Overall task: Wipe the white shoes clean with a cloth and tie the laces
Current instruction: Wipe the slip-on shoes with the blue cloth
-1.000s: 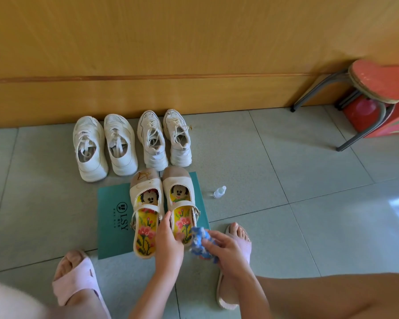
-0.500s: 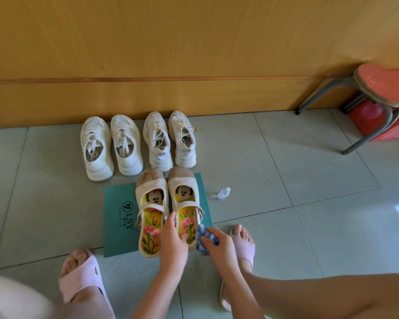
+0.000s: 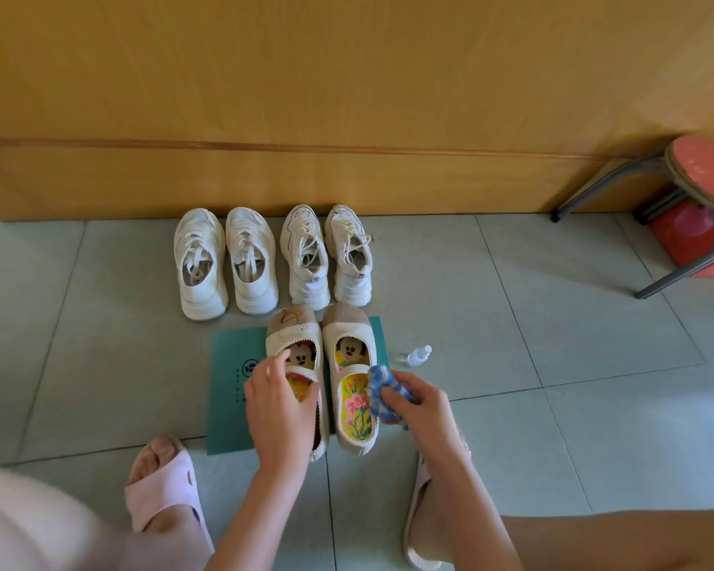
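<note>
Two cream strap shoes with bright patterned insoles stand side by side on a green mat [image 3: 227, 405]. My left hand [image 3: 279, 410] grips the left strap shoe [image 3: 292, 329] across its strap and opening; brown marks show on its toe. My right hand [image 3: 419, 405] holds a crumpled blue and white cloth [image 3: 379, 389] against the outer side of the right strap shoe [image 3: 349, 335]. Behind them, by the wall, stand two pairs of white lace-up sneakers: one pair on the left [image 3: 201, 265] and one pair on the right [image 3: 308, 261], laces loose.
A small clear spray bottle [image 3: 418, 356] lies on the grey tiles right of the mat. A red stool with grey metal legs [image 3: 701, 175] stands at the far right by the wooden wall. My feet in pink slippers [image 3: 163, 492] rest on the floor near me.
My left hand moved from between the two strap shoes onto the left one and took hold of it. My right hand with the cloth rose a little along the right shoe's side.
</note>
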A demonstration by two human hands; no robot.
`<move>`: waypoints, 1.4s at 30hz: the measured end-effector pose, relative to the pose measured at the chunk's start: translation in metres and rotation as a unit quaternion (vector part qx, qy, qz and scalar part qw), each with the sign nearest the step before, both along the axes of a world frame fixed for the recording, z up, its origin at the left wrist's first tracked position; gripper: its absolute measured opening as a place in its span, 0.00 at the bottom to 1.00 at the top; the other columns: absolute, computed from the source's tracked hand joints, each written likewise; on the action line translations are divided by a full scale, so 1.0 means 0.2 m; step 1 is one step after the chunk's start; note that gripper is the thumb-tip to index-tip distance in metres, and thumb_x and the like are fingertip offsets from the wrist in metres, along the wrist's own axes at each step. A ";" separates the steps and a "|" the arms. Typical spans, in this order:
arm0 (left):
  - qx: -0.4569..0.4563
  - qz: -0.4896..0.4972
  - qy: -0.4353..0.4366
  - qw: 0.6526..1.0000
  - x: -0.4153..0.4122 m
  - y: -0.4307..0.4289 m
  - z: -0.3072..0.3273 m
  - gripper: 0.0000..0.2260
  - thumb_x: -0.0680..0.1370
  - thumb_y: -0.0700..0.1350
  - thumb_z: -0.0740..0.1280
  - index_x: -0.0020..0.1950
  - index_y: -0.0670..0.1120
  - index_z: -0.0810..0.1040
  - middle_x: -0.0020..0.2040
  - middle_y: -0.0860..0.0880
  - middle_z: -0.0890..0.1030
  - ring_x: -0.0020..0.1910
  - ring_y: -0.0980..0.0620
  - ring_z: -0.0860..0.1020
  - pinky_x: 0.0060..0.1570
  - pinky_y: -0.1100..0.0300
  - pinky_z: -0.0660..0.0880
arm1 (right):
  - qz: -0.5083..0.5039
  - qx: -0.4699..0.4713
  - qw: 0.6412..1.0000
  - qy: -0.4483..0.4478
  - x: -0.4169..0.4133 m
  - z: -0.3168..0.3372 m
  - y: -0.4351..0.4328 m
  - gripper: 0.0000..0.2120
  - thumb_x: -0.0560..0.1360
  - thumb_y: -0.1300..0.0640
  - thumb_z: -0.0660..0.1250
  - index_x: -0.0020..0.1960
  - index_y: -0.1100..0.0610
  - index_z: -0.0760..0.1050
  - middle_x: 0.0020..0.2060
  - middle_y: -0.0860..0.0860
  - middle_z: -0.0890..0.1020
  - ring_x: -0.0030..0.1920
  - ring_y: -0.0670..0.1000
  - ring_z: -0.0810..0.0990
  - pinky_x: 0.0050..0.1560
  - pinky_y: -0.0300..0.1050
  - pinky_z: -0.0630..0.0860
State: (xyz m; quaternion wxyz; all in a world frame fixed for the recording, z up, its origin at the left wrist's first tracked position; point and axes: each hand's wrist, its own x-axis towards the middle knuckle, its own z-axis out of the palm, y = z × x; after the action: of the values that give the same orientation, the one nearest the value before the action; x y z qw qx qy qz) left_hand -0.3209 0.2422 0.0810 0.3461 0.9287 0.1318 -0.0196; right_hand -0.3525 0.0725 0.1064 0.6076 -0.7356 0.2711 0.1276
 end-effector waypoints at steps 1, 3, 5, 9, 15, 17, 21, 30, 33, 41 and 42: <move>-0.017 0.013 0.035 0.999 0.02 0.03 -0.03 0.29 0.70 0.48 0.74 0.68 0.43 0.69 0.63 0.42 0.73 0.62 0.42 0.70 0.57 0.50 0.71 | -0.006 0.006 1.000 -0.005 0.02 0.00 0.02 0.11 0.75 0.62 0.67 0.57 0.55 0.78 0.44 0.50 0.84 0.41 0.45 0.83 0.38 0.33 0.77; -0.073 0.051 0.116 0.989 0.05 0.09 -0.08 0.36 0.70 0.55 0.73 0.71 0.42 0.64 0.67 0.41 0.70 0.66 0.41 0.68 0.61 0.46 0.69 | -0.017 0.008 1.000 -0.014 0.06 -0.02 0.06 0.11 0.75 0.63 0.67 0.57 0.56 0.78 0.43 0.49 0.84 0.41 0.45 0.83 0.40 0.34 0.78; -0.110 0.075 0.155 0.979 0.07 0.12 -0.11 0.40 0.69 0.61 0.71 0.73 0.42 0.62 0.69 0.41 0.68 0.68 0.41 0.67 0.63 0.45 0.68 | -0.029 0.010 0.999 -0.022 0.11 -0.03 0.11 0.10 0.75 0.63 0.67 0.56 0.54 0.78 0.41 0.47 0.83 0.39 0.43 0.82 0.38 0.33 0.78; -0.154 0.074 0.182 0.968 0.12 0.11 -0.15 0.33 0.68 0.64 0.69 0.64 0.45 0.70 0.58 0.46 0.76 0.57 0.44 0.77 0.52 0.51 0.75 | -0.032 -0.020 0.998 -0.044 0.27 -0.05 0.19 0.11 0.74 0.62 0.68 0.56 0.54 0.76 0.43 0.50 0.81 0.38 0.47 0.81 0.36 0.37 0.78; -0.138 0.100 0.185 0.968 0.15 0.10 -0.18 0.20 0.70 0.57 0.70 0.56 0.47 0.74 0.44 0.51 0.79 0.39 0.53 0.78 0.32 0.61 0.71 | 0.013 -0.074 0.997 -0.033 0.55 -0.06 0.26 0.10 0.71 0.54 0.73 0.50 0.50 0.76 0.40 0.47 0.81 0.36 0.47 0.83 0.36 0.46 0.81; -0.151 0.128 0.176 0.964 0.15 0.11 -0.18 0.18 0.70 0.54 0.72 0.56 0.48 0.75 0.44 0.51 0.80 0.40 0.52 0.78 0.34 0.61 0.71 | -0.001 -0.025 0.999 -0.033 0.62 -0.06 0.27 0.11 0.70 0.57 0.74 0.51 0.55 0.77 0.40 0.50 0.81 0.32 0.43 0.82 0.31 0.38 0.78; -0.193 0.169 0.161 0.953 0.15 0.15 -0.23 0.15 0.69 0.52 0.73 0.53 0.49 0.80 0.43 0.51 0.82 0.42 0.52 0.80 0.39 0.59 0.75 | -0.019 0.067 0.998 -0.009 0.74 -0.08 0.28 0.12 0.69 0.61 0.74 0.51 0.58 0.77 0.41 0.54 0.82 0.40 0.51 0.82 0.44 0.48 0.82; -0.198 0.172 0.131 0.956 0.16 0.34 -0.28 0.13 0.71 0.50 0.72 0.53 0.48 0.81 0.44 0.50 0.82 0.44 0.51 0.79 0.42 0.58 0.72 | 0.028 0.189 0.981 0.032 0.87 -0.15 0.36 0.05 0.73 0.66 0.68 0.49 0.61 0.75 0.42 0.57 0.80 0.41 0.54 0.81 0.49 0.51 0.80; -0.197 0.165 0.129 0.958 0.16 0.35 -0.27 0.14 0.72 0.51 0.72 0.55 0.49 0.79 0.45 0.51 0.82 0.45 0.51 0.78 0.42 0.59 0.72 | 0.038 0.191 0.979 0.058 0.92 -0.20 0.40 0.04 0.75 0.62 0.67 0.50 0.60 0.76 0.43 0.57 0.80 0.41 0.53 0.80 0.47 0.45 0.78; -0.200 0.159 0.106 0.961 0.15 0.33 -0.27 0.15 0.73 0.49 0.71 0.58 0.48 0.79 0.49 0.52 0.81 0.48 0.53 0.78 0.43 0.62 0.71 | 0.071 -0.013 0.997 -0.029 1.05 -0.27 0.47 0.20 0.75 0.64 0.65 0.66 0.57 0.71 0.51 0.52 0.77 0.45 0.49 0.77 0.35 0.30 0.74; -0.200 0.161 0.105 0.961 0.15 0.33 -0.28 0.15 0.73 0.49 0.71 0.58 0.48 0.79 0.49 0.52 0.81 0.48 0.53 0.78 0.43 0.62 0.71 | 0.087 -0.051 0.993 -0.054 1.07 -0.27 0.48 0.25 0.74 0.66 0.66 0.69 0.56 0.67 0.54 0.51 0.74 0.47 0.49 0.76 0.31 0.27 0.72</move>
State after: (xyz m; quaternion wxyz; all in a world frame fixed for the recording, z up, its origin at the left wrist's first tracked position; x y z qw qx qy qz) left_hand -0.2905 0.3076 0.0260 0.5073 0.7998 0.3089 -0.0873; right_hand -0.1392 0.1694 0.0518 0.5696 -0.7924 0.1785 0.1259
